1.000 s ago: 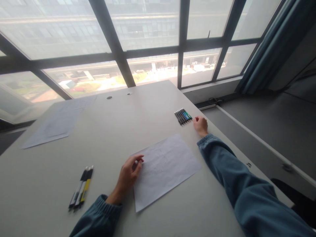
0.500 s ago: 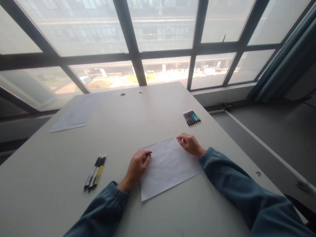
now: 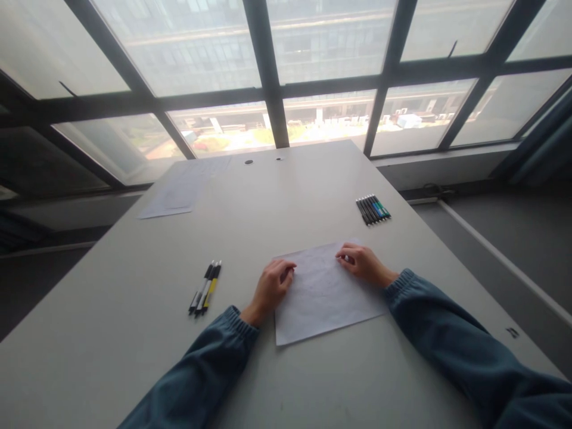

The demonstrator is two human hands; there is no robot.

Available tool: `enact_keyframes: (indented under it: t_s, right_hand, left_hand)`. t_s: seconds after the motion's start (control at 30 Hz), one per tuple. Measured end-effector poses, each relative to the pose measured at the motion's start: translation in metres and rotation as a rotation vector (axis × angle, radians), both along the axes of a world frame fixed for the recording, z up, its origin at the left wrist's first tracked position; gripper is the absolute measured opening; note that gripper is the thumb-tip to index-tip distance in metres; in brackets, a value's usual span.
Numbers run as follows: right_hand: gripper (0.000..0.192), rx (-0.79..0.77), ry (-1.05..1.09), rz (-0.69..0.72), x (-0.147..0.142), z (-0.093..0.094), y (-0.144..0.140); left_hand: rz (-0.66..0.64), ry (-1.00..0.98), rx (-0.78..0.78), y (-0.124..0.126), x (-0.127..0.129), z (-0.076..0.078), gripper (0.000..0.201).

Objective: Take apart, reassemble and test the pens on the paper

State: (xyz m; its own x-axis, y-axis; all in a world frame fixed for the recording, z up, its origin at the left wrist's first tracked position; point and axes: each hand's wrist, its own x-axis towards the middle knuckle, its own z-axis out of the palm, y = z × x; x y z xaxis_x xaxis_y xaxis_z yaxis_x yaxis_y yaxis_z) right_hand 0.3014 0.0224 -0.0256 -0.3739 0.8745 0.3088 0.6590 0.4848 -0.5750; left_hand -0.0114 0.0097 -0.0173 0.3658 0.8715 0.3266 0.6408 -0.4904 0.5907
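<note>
A sheet of white paper point(image 3: 324, 304) lies slightly askew on the table in front of me, with faint marks on it. My left hand point(image 3: 270, 286) rests over its left edge, fingers loosely bent and thumb a little apart, holding nothing visible. Over the upper right part of the sheet is my right hand point(image 3: 363, 263), its fingers curved with a gap to the thumb and nothing seen in them. To the left lie a few black, white and yellow pens point(image 3: 205, 289). A row of several dark pens point(image 3: 373, 210), some with blue or green parts, sits beyond my right hand.
More paper sheets point(image 3: 172, 193) lie at the far left of the white table point(image 3: 277, 196). Two round holes are near its back edge. A small dark mark or object point(image 3: 512, 332) is by the right edge. Windows point(image 3: 326, 44) stand behind the table.
The view has swung to the left, so everything appears farther right. My right hand has shifted slightly back toward me on the sheet; my left hand stays at its left edge.
</note>
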Motion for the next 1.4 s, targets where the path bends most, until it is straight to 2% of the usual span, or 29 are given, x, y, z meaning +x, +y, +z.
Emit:
enact_keyframes:
  t_s: [0.27, 0.37, 0.5, 0.6, 0.7, 0.87, 0.97, 1.07, 1.2, 1.4]
  right_hand:
    - [0.017, -0.022, 0.008, 0.033, 0.000, 0.004, -0.001]
    - [0.018, -0.027, 0.028, 0.040, 0.000, 0.000, 0.000]
    - [0.021, -0.019, 0.044, 0.047, 0.001, -0.002, -0.001]
    - [0.023, 0.044, 0.085, 0.030, 0.001, 0.001, -0.003]
    - [0.026, 0.120, 0.099, -0.017, 0.001, 0.004, -0.004]
    - [0.026, 0.119, 0.106, -0.009, 0.002, 0.002, -0.004]
    - [0.027, 0.098, 0.095, 0.004, 0.004, -0.002, -0.003]
    - [0.028, 0.086, 0.090, 0.005, 0.005, -0.004, -0.002]
    - [0.026, 0.079, 0.099, 0.000, 0.006, -0.003, -0.002]
    - [0.027, 0.074, 0.107, -0.005, 0.005, 0.000, -0.003]
  left_hand:
    - [-0.010, 0.062, 0.032, -0.003, 0.003, 0.003, 0.017]
    - [0.013, 0.134, 0.044, -0.008, 0.005, 0.013, 0.018]
    - [0.080, 0.207, 0.065, -0.006, -0.003, 0.035, 0.018]
    - [0.169, 0.218, 0.038, 0.007, -0.024, 0.052, 0.016]
    - [0.286, 0.241, -0.051, 0.022, -0.057, 0.067, 0.018]
    - [0.460, 0.325, -0.257, 0.039, -0.115, 0.084, 0.018]
    - [0.527, 0.381, -0.333, 0.045, -0.140, 0.082, 0.016]
    - [0.590, 0.448, -0.368, 0.050, -0.154, 0.072, 0.014]
    - [0.621, 0.500, -0.375, 0.055, -0.160, 0.058, 0.019]
    - [0.581, 0.543, -0.359, 0.061, -0.160, 0.049, 0.024]
